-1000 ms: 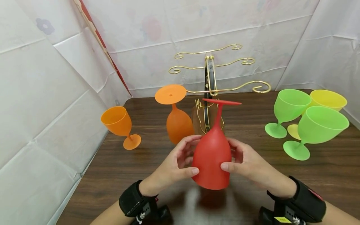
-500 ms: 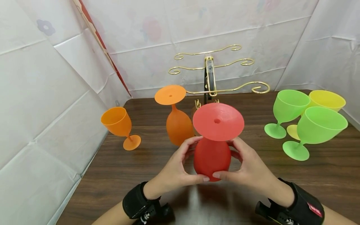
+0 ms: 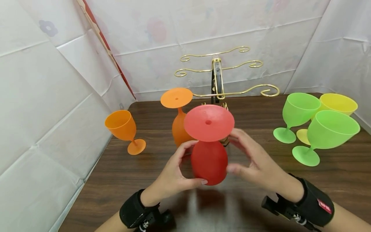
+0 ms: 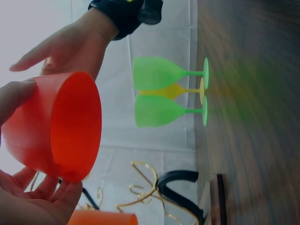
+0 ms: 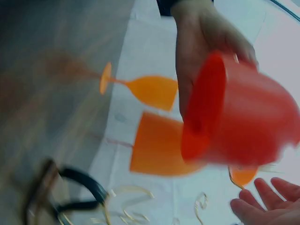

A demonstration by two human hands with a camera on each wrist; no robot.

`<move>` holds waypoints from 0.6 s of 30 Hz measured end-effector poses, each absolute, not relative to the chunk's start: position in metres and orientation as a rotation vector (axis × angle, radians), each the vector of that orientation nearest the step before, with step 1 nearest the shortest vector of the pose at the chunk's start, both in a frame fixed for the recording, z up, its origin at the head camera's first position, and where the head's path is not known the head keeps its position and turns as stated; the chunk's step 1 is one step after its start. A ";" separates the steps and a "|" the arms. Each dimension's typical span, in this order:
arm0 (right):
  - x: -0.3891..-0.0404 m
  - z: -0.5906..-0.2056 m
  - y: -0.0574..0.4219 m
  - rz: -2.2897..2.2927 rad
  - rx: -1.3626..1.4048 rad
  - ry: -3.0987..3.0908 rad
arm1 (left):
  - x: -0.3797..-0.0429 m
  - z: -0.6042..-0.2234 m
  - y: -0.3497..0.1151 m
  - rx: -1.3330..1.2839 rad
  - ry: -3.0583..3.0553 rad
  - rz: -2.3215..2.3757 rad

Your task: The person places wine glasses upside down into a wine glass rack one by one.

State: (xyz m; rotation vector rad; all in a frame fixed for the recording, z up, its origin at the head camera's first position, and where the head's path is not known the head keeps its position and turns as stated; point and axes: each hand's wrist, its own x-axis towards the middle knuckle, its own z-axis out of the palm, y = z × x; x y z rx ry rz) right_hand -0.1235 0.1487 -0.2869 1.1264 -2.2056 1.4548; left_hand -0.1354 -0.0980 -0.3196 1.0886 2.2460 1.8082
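A red plastic goblet (image 3: 210, 162) is upside down above the table, its round base up and tilted toward the head camera. My left hand (image 3: 174, 175) grips its bowl from the left, thumb in front and fingers behind. In the left wrist view, the mouth of the red goblet (image 4: 77, 126) shows between thumb and fingers. My right hand (image 3: 258, 164) is at the bowl's right side, fingers spread and relaxed, thumb blurred beside the red wall. The right wrist view shows the fingers of my right hand (image 5: 269, 201) apart from the goblet.
A gold-armed rack (image 3: 215, 77) stands at the back; an orange goblet (image 3: 181, 129) hangs inverted from its lowest left arm. Another orange goblet (image 3: 121, 125) stands upright at left. Two green goblets (image 3: 330, 129) and a yellow goblet (image 3: 339, 101) stand at right.
The red goblet's base has tipped toward the head camera, and the goblet has then shifted slightly left. My right hand has loosened from the bowl, while the left keeps its grip.
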 end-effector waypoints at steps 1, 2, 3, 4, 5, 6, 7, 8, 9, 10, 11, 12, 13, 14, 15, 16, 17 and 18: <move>-0.127 -0.284 0.150 1.409 1.140 -2.170 | -0.135 -0.319 -0.100 1.071 2.254 1.816; -0.130 -0.280 0.151 1.344 1.138 -2.147 | -0.135 -0.319 -0.103 1.061 2.263 1.825; -0.133 -0.277 0.151 1.268 1.126 -2.131 | -0.134 -0.319 -0.105 1.045 2.272 1.833; -0.136 -0.274 0.150 1.177 1.099 -2.120 | -0.134 -0.319 -0.107 1.030 2.279 1.841; -0.140 -0.270 0.149 1.087 1.072 -2.113 | -0.133 -0.319 -0.110 1.017 2.288 1.848; -0.144 -0.267 0.147 1.001 1.045 -2.104 | -0.133 -0.320 -0.112 1.005 2.294 1.858; -0.148 -0.265 0.145 0.925 1.025 -2.090 | -0.133 -0.320 -0.114 0.994 2.300 1.867; -0.153 -0.262 0.142 0.843 1.012 -2.071 | -0.132 -0.321 -0.116 0.984 2.304 1.875; -0.157 -0.260 0.140 0.767 1.002 -2.047 | -0.132 -0.322 -0.119 0.977 2.309 1.880; -0.162 -0.258 0.137 0.699 0.995 -2.022 | -0.132 -0.323 -0.121 0.976 2.310 1.886; -0.167 -0.256 0.135 0.638 0.989 -2.004 | -0.131 -0.324 -0.122 0.977 2.314 1.890; -0.171 -0.255 0.134 0.577 0.979 -1.993 | -0.131 -0.325 -0.124 0.978 2.316 1.895; -0.176 -0.254 0.133 0.512 0.962 -1.992 | -0.131 -0.326 -0.126 0.978 2.319 1.896; -0.180 -0.253 0.132 0.450 0.943 -1.994 | -0.131 -0.327 -0.127 0.973 2.321 1.900; -0.184 -0.252 0.131 0.399 0.924 -2.001 | -0.131 -0.328 -0.129 0.967 2.324 1.901; -0.187 -0.251 0.131 0.357 0.906 -2.011 | -0.131 -0.328 -0.130 0.957 2.326 1.903; -0.190 -0.251 0.131 0.317 0.888 -2.022 | -0.131 -0.328 -0.131 0.949 2.330 1.903; -0.191 -0.251 0.130 0.284 0.873 -2.030 | -0.130 -0.329 -0.132 0.940 2.331 1.904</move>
